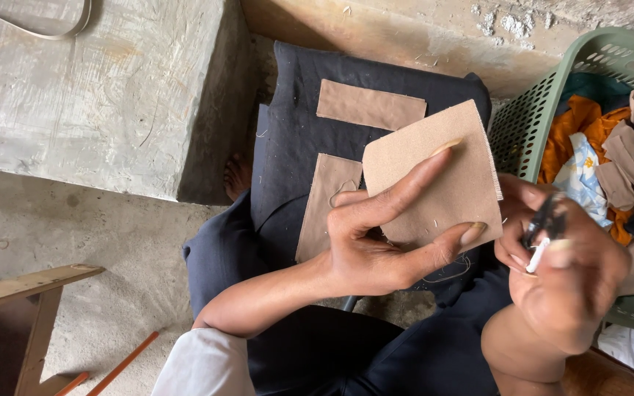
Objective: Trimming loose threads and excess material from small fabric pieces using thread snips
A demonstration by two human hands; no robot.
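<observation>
My left hand (383,235) holds up a tan square of fabric (442,172), index finger and thumb pressed flat on its face. My right hand (563,275) is closed around a small black-and-white tool (541,235), just right of the fabric's edge; the tool is blurred, so its kind is unclear. Two more tan fabric pieces lie below on a dark cloth (295,110) over my lap: a rectangular fabric piece (370,105) farther away and a second fabric piece (326,205) partly hidden behind my left hand.
A green perforated plastic basket (552,95) stands at the right, filled with orange, tan and patterned fabric scraps (610,154). A concrete block (97,88) rises at the left. A wooden stool (16,315) and orange sticks (122,363) sit at lower left.
</observation>
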